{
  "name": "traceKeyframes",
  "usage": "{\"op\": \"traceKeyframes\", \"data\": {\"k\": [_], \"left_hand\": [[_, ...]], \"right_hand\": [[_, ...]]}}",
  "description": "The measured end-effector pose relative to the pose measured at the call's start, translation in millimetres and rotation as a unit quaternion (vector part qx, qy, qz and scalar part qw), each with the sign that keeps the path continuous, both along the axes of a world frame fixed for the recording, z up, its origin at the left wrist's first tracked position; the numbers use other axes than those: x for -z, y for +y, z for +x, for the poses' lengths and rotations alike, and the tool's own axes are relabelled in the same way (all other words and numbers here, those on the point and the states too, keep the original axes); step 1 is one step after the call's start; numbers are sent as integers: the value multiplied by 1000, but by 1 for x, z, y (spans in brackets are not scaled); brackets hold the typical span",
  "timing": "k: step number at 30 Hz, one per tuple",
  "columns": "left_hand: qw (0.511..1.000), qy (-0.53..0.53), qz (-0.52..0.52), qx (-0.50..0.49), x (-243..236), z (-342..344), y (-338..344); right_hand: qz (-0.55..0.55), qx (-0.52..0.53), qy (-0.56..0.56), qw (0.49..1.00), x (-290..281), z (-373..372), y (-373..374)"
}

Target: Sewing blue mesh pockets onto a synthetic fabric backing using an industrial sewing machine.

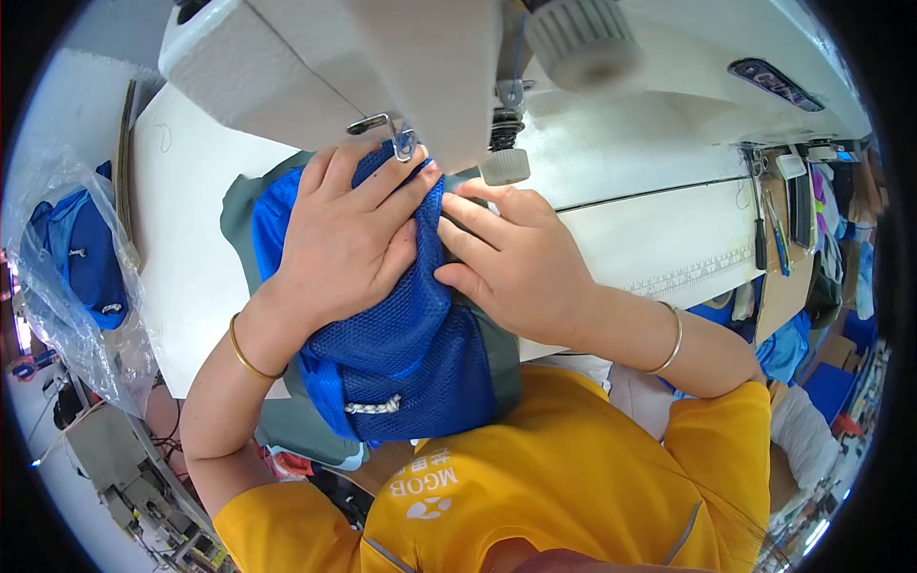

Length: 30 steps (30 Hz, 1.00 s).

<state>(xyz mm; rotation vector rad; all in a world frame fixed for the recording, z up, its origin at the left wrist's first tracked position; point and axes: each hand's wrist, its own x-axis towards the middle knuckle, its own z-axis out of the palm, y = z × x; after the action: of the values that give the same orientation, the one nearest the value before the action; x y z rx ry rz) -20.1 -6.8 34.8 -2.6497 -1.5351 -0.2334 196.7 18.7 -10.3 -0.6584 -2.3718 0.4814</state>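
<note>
A blue mesh bag (411,353) with a pale cord lies over grey-green fabric (244,215) beneath the head (382,67) of a white sewing machine. My left hand (339,234) lies spread on the bag, fingertips beside the metal presser foot (406,143), which partly hides the cloth under it. My right hand (516,248) rests along the bag's right edge with slightly bent, separated fingers, just below a knurled knob (506,164).
A white worktable (181,172) has a printed scale along its right front. Scissors (759,215) and tools lie at the right end, beside piled fabrics (778,349). Another blue bag (86,248) in clear plastic hangs at the left.
</note>
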Motion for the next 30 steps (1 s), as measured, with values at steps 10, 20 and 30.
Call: {"op": "traceKeyframes", "data": {"k": [10,20,30], "left_hand": [[1000,11,1,-9,1,3,0],[999,-10,25,-22,7,1,-3],[999,-2,49,-12,11,-5,0]], "right_hand": [[47,-42,-39,997,0,4,-5],[48,-64,-81,994,-5,3,-4],[81,-63,-102,989,-8,3,-2]]}}
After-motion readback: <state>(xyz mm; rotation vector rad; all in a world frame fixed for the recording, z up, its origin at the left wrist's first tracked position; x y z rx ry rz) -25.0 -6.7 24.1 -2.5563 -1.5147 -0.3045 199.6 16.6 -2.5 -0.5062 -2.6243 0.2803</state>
